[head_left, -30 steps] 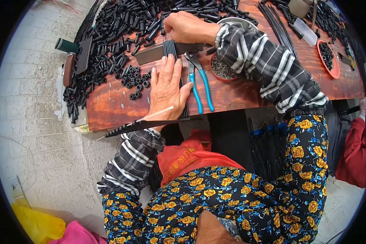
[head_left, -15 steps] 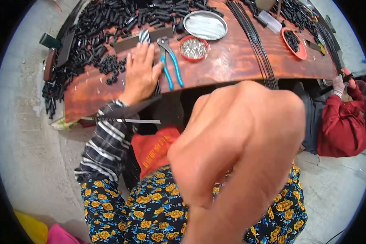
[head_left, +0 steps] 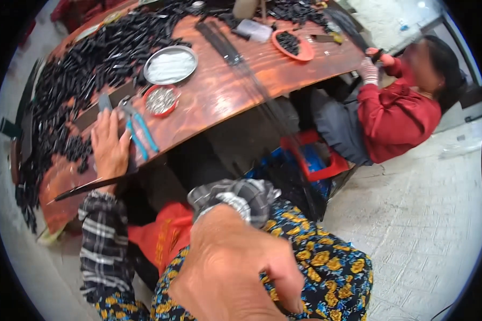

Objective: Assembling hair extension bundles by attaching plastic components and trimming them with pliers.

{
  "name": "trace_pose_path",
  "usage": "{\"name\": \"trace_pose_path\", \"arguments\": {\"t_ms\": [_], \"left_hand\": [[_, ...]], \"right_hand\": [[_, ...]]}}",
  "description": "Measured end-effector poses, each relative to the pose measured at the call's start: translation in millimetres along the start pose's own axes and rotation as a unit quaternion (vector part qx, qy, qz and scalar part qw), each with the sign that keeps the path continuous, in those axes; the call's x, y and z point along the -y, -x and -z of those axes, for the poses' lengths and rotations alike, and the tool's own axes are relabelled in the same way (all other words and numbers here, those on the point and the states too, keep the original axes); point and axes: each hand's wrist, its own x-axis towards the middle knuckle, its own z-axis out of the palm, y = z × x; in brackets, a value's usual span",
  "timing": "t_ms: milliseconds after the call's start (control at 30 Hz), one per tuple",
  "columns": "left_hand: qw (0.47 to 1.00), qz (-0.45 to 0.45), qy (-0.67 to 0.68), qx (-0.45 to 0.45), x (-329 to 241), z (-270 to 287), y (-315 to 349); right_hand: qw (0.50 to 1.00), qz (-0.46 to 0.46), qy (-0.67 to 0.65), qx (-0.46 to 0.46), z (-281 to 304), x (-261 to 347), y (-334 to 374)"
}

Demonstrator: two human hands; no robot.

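Rods (head_left: 105, 102), thin, grey and set side by side, lie in the head view over the dark flat bar (head_left: 87, 119) on the reddish-brown wooden table (head_left: 219, 101). Our flat left hand (head_left: 111, 152) covers them, fingers nearly together, thumb apart. We judge them light, springy, perhaps slippery, best held across the whole row. Our bare right hand (head_left: 235, 267) curls in the foreground; whether it clamps something, we cannot tell.
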Motion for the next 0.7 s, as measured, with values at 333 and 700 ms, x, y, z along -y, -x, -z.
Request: {"name": "trace_pose_path", "arguments": {"t_ms": [333, 700], "left_hand": [[0.997, 0.049, 0.053, 0.002, 3, -1, -4], [0.997, 0.059, 0.043, 0.013, -1, 10, -5]], "right_hand": [[0.977, 0.156, -0.107, -0.095, -14, -14, 0], [0.929, 0.193, 0.203, -0.243, -7, -21, 5]]}}
